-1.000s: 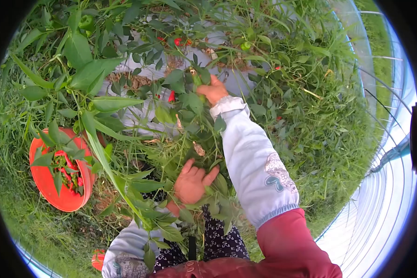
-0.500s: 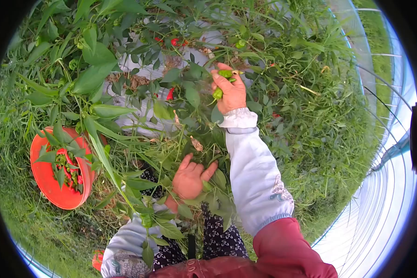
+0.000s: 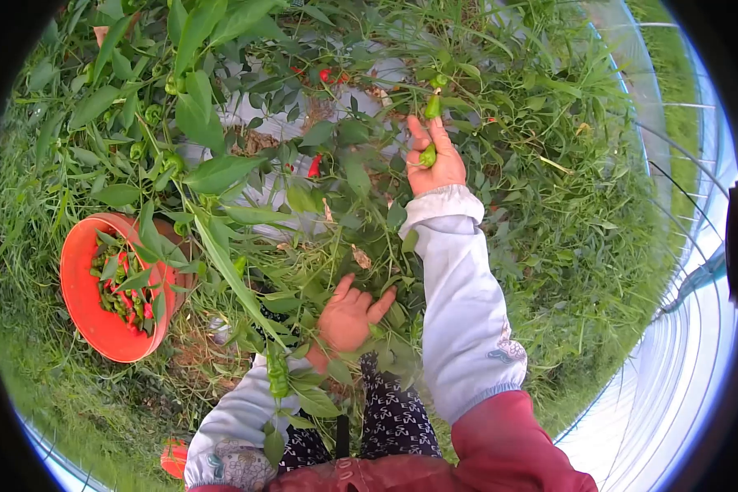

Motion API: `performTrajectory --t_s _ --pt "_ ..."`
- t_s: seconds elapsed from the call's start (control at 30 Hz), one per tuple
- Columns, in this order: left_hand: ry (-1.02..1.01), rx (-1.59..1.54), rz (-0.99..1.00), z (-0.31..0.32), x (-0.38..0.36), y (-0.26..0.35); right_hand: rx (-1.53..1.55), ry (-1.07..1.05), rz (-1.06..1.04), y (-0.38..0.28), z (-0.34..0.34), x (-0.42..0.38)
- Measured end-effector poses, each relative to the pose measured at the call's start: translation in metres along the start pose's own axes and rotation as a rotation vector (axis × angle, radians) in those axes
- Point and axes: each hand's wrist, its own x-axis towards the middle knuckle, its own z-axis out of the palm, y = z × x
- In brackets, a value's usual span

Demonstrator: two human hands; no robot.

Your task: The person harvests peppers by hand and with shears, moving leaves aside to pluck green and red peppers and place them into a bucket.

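My right hand (image 3: 441, 168) reaches out among the plants, with a small green pepper (image 3: 427, 156) held in its palm. At its fingertips is a second green pepper (image 3: 433, 107); whether the fingers grip it or only touch it is hard to tell. Just above that one shows another small green pepper (image 3: 439, 81). Lower down, my left hand (image 3: 348, 320) rests back-up over pepper leaves in front of my knees, its fingers apart and nothing seen in them. A green pepper (image 3: 278, 373) hangs on a stem close to my left sleeve.
To the left, a tilted red bucket (image 3: 78, 287) contains red and green peppers, partly behind leaves. Red peppers (image 3: 315, 166) hang over the pale ground sheet (image 3: 258, 115). A tall pepper plant (image 3: 221, 174) leans across the left side. Netting on hoops (image 3: 697, 295) runs along the right.
My right hand has moved up and to the right, its fingers straightening toward a green pepper. My left hand keeps its pose. The view has shifted slightly, showing more of the bucket's contents.
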Motion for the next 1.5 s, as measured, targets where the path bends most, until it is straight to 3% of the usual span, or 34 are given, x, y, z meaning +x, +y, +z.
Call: performTrajectory --t_s 0.1,0.2,0.27,0.33,0.37,0.4,0.47,0.5,0.57,0.63,0.7,0.73,0.8,0.83,0.87,0.97,1.07,1.13,1.17,1.23,1.33,1.4,1.43,1.5 --pt "0.017 0.011 0.016 0.002 0.000 -0.003 -0.073 0.165 0.103 0.007 -0.001 -0.001" --pt "0.019 -0.006 0.003 0.005 -0.001 0.000 0.084 0.052 0.193 0.020 0.006 -0.019" --pt "0.001 -0.023 -0.015 0.009 -0.005 -0.002 -0.019 -0.242 0.301 0.038 0.017 -0.032" --pt "-0.053 -0.012 0.032 0.021 -0.013 -0.005 -0.179 -0.364 0.375 0.067 0.034 -0.044" --pt "-0.149 -0.084 -0.092 0.015 -0.010 0.000 -0.438 -0.433 0.384 0.088 0.035 -0.046" --pt "-0.156 -0.084 -0.092 0.014 -0.009 0.004 -0.697 -0.497 0.390 0.108 0.031 -0.048" --pt "0.010 -0.130 -0.203 0.012 -0.011 0.010 -1.269 -0.688 0.487 0.135 0.011 -0.051" --pt "-0.127 -0.139 -0.102 -0.019 -0.012 0.013 -1.260 -0.689 0.489 0.141 0.000 -0.050" --pt "-0.221 -0.241 -0.171 -0.061 -0.013 0.034 -1.580 -0.861 0.231 0.147 -0.016 -0.049" --pt "-0.321 -0.347 -0.235 -0.105 -0.008 0.046 -1.609 -0.833 0.264 0.143 -0.021 -0.052" --pt "-0.285 -0.972 -0.496 -0.147 -0.010 0.039 -1.640 -0.809 0.299 0.141 -0.028 -0.054" --pt "-0.155 -0.895 -0.514 -0.154 -0.013 0.023 -1.666 -0.849 0.210 0.142 -0.033 -0.054" --pt "-0.038 -0.716 -0.763 -0.152 0.001 -0.026 -1.679 -0.886 0.112 0.143 -0.033 -0.054" --pt "-0.099 -0.720 -0.791 -0.147 0.008 -0.061 -1.732 -0.960 0.162 0.142 -0.029 -0.055" --pt "-0.205 -0.325 -0.720 -0.114 0.003 -0.106 -1.787 -1.032 0.216 0.139 -0.026 -0.056" --pt "-0.125 -0.326 -0.814 -0.043 0.021 -0.177 -1.800 -1.018 0.333 0.130 -0.018 -0.057" --pt "0.034 -0.107 -0.691 0.002 0.051 -0.216 -1.804 -1.031 0.306 0.132 -0.028 -0.062" --pt "-0.121 0.132 -0.507 0.024 0.064 -0.230 -1.836 -1.056 0.254 0.133 -0.031 -0.062" --pt "-0.129 0.129 -0.513 0.030 0.066 -0.228 -1.833 -1.041 0.250 0.133 -0.032 -0.062" --pt "-0.434 0.234 -0.622 0.033 0.071 -0.223 -1.827 -1.030 0.245 0.134 -0.032 -0.062" --pt "-0.468 0.139 -0.651 0.019 0.066 -0.213 -1.840 -0.959 0.242 0.136 -0.032 -0.058" --pt "-0.410 0.149 -0.613 0.002 0.056 -0.205 -1.934 -0.607 0.203 0.142 -0.033 -0.058" --pt "-0.357 0.184 -0.585 -0.009 0.052 -0.198 -1.929 -0.610 0.201 0.141 -0.034 -0.059" --pt "-0.255 0.249 -0.509 -0.024 0.044 -0.182 -1.821 -0.355 0.114 0.135 -0.035 -0.059"
